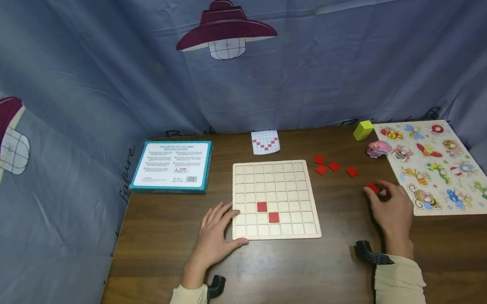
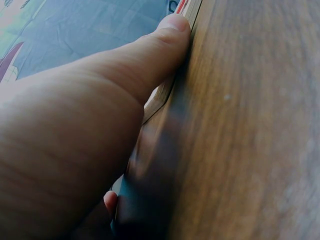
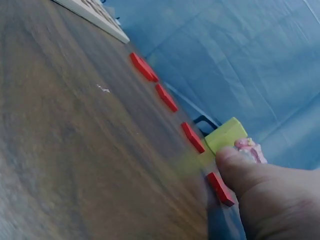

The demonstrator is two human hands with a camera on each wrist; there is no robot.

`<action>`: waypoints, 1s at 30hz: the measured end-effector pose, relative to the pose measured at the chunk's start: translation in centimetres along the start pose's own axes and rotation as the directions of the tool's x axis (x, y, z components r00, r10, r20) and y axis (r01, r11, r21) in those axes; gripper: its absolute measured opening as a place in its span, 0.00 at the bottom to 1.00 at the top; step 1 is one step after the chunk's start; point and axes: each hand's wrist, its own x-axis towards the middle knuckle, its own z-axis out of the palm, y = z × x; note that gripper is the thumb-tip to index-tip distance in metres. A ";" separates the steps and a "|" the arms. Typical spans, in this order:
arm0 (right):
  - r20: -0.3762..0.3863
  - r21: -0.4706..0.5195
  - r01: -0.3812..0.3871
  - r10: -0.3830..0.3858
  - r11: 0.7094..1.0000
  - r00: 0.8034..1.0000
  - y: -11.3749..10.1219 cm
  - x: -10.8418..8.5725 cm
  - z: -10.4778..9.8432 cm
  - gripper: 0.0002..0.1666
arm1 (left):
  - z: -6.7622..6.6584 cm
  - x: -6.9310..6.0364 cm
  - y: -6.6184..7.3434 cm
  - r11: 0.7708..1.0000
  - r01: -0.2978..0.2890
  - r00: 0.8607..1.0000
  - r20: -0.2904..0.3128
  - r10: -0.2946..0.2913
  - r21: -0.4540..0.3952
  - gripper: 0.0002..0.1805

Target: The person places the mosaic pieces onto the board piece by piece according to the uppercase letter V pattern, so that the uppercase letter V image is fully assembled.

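A pale wooden grid board [image 1: 290, 184] lies on the table with two red square tiles in its cells, one tile [image 1: 262, 207] up and left of the other tile [image 1: 273, 217]. My left hand [image 1: 213, 234] rests at the board's lower left corner, fingers spread along the left side, thumb [image 2: 172, 30] against the near edge. To the right, my right hand [image 1: 391, 209] has thumb and forefinger about a red tile [image 1: 373, 187], pinching it at table level. Several loose red tiles [image 1: 334, 166] lie between that hand and the board.
Behind the board is a card [image 1: 265, 142] with a red V pattern. A teal-edged box [image 1: 173, 167] lies at the left. On the right are a yellow-green block [image 1: 363, 130], a pink figurine [image 1: 378, 149] and a picture puzzle board [image 1: 445, 168]. A blue curtain [image 1: 327, 67] hangs behind.
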 end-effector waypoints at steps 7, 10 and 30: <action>0.066 -0.077 -0.040 0.045 0.996 0.997 0.2 0.0 0.2 0.26 | 0.1 0.0 -0.1 1.000 -0.006 1.000 0.005 0.006 0.002 0.43; 0.106 -0.096 -0.002 0.012 0.995 0.994 0.0 0.1 0.2 0.25 | 0.1 0.1 -0.1 1.000 -0.006 1.000 0.003 0.006 -0.002 0.43; 0.211 -0.090 0.131 -0.109 0.987 0.971 -0.3 0.2 -0.1 0.25 | 0.1 0.1 0.0 1.000 0.002 1.000 -0.002 -0.002 -0.010 0.43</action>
